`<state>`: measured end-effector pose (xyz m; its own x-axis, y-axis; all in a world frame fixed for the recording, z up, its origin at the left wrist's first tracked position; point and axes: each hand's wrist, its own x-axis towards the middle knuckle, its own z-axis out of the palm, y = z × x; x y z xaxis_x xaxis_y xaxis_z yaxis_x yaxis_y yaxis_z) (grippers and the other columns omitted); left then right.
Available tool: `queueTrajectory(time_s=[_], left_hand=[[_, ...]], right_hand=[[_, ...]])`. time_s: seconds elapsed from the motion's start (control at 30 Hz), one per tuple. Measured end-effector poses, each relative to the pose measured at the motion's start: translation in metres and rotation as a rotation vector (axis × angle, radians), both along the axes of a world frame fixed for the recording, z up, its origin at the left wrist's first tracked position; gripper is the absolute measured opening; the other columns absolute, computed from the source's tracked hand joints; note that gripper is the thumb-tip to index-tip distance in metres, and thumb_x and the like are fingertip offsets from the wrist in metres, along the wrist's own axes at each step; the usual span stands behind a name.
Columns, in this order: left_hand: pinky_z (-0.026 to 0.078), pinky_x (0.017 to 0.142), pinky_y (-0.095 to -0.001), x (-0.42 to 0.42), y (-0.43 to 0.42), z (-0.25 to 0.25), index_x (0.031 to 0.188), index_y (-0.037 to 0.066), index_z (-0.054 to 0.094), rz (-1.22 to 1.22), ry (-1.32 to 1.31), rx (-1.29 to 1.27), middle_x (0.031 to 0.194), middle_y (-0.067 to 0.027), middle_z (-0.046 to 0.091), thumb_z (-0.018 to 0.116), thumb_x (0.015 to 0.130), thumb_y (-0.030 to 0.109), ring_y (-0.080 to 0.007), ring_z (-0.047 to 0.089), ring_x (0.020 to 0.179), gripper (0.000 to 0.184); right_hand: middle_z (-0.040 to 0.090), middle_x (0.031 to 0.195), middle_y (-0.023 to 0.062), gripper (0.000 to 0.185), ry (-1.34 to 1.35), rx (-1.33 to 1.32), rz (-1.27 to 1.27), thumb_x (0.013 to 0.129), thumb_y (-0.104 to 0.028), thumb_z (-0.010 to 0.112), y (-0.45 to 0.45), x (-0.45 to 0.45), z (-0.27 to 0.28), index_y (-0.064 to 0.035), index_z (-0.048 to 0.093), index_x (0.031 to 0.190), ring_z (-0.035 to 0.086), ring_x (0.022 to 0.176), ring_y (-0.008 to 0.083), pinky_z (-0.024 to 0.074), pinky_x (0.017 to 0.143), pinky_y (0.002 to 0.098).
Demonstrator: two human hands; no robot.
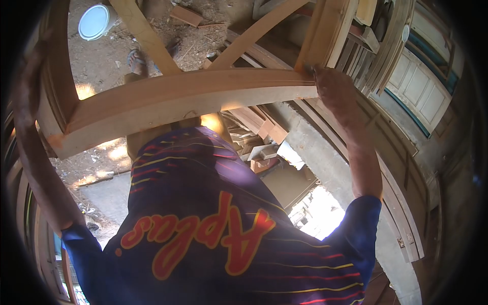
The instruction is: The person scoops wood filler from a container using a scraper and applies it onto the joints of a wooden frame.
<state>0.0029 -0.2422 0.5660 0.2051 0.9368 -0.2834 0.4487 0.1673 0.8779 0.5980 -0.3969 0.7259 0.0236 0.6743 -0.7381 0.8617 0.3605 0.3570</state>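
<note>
A wooden frame (193,94) spans the view in front of my torso, with a thick rail, uprights at both ends and two slanting braces. My right hand (333,86) is curled around the right end of the rail, where it meets the right upright (325,33). A small dark spot shows at its fingertips, too small to name. On the far left my left hand (34,58) lies along the outer side of the left upright (58,66). Shadow and the lens edge hide its fingers.
A white bucket lid or bucket (95,23) stands on the dirt floor, upper left. Wood offcuts (262,124) lie beyond the rail. Concrete ledge (325,137), stacked timber (373,56) and a panelled white door (419,89) are on the right. My sandalled foot (136,62) shows below the frame.
</note>
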Motion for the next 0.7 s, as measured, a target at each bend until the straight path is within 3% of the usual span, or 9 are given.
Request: queueTrajectory(time_s=[0.07,0.27,0.3,0.4,0.47,0.53,0.6,0.63,0.7], left_hand=[[0.035,0.114,-0.0386,0.006,0.0,0.004,0.139,-0.006,0.054,-0.006,-0.015,0.013,0.137,-0.0168,0.058,0.064,0.096,0.035,-0.0236,0.052,0.128,0.06],[0.039,0.109,-0.0409,0.004,0.002,0.009,0.139,-0.005,0.052,-0.022,-0.049,0.016,0.133,-0.0184,0.06,0.068,0.091,0.034,-0.0246,0.055,0.122,0.064],[0.029,0.119,-0.0361,-0.014,-0.001,-0.006,0.14,-0.003,0.057,-0.013,0.048,-0.032,0.142,-0.0158,0.057,0.056,0.102,0.035,-0.0223,0.049,0.136,0.053],[0.028,0.12,-0.0361,-0.014,-0.003,-0.01,0.14,-0.002,0.057,-0.029,0.094,0.012,0.143,-0.0171,0.056,0.052,0.104,0.036,-0.0226,0.047,0.138,0.053],[0.028,0.12,-0.0363,-0.009,-0.005,-0.005,0.14,-0.002,0.057,-0.003,0.086,-0.05,0.143,-0.0172,0.056,0.052,0.104,0.037,-0.0229,0.048,0.137,0.053],[0.028,0.12,-0.0366,0.009,0.0,0.004,0.14,-0.002,0.057,0.021,0.082,-0.113,0.143,-0.0173,0.056,0.052,0.104,0.037,-0.0231,0.048,0.137,0.054],[0.05,0.097,-0.0432,0.042,0.01,0.016,0.139,-0.006,0.046,-0.051,-0.402,0.239,0.127,-0.0202,0.062,0.081,0.08,0.035,-0.0271,0.06,0.108,0.08],[0.05,0.097,-0.0432,0.044,0.01,0.022,0.139,-0.006,0.046,-0.048,-0.399,0.238,0.127,-0.0202,0.062,0.081,0.08,0.035,-0.0271,0.06,0.108,0.08],[0.05,0.098,-0.0439,0.043,0.006,0.039,0.142,-0.005,0.044,-0.012,-0.264,0.044,0.13,-0.0206,0.06,0.081,0.081,0.036,-0.0267,0.059,0.112,0.082]], right_hand=[[0.07,0.082,0.0151,0.017,-0.003,0.09,-0.061,0.102,-0.023,0.049,0.009,-0.002,0.0,-0.0092,0.059,0.103,0.071,0.076,0.0349,0.056,0.066,0.0483],[0.069,0.079,0.0136,0.016,0.162,-0.049,0.008,0.102,-0.024,0.052,-0.001,0.0,0.005,-0.0096,0.06,0.102,0.069,0.072,0.0351,0.0561,0.065,0.0459],[0.069,0.079,0.0136,0.016,0.164,-0.049,0.011,0.102,-0.024,0.052,0.003,0.005,0.004,-0.0096,0.06,0.102,0.069,0.072,0.0351,0.0561,0.065,0.0459],[0.068,0.08,0.0128,0.014,0.248,-0.133,0.003,0.1,-0.023,0.055,0.023,0.015,0.005,-0.0098,0.06,0.103,0.069,0.072,0.0354,0.0555,0.065,0.0458],[0.068,0.081,0.0132,0.013,0.149,-0.007,-0.029,0.099,-0.021,0.058,0.034,0.005,0.009,-0.0093,0.061,0.102,0.069,0.073,0.0355,0.0545,0.065,0.0464],[0.068,0.081,0.0138,0.013,0.121,-0.064,-0.004,0.098,-0.022,0.059,0.026,0.012,0.002,-0.0088,0.061,0.101,0.068,0.075,0.0354,0.0543,0.065,0.0462],[0.067,0.081,0.0143,0.014,0.097,-0.118,0.028,0.098,-0.022,0.06,0.008,0.035,-0.01,-0.0084,0.062,0.1,0.068,0.076,0.0352,0.054,0.065,0.046],[0.067,0.08,0.0144,0.014,0.383,-0.075,-0.195,0.098,-0.023,0.06,-0.008,0.058,-0.016,-0.009,0.062,0.101,0.069,0.077,0.0346,0.0542,0.065,0.0454],[0.067,0.08,0.0146,0.014,0.669,-0.03,-0.419,0.098,-0.023,0.061,-0.002,0.058,-0.011,-0.0097,0.063,0.102,0.069,0.078,0.0341,0.0544,0.065,0.0448]])
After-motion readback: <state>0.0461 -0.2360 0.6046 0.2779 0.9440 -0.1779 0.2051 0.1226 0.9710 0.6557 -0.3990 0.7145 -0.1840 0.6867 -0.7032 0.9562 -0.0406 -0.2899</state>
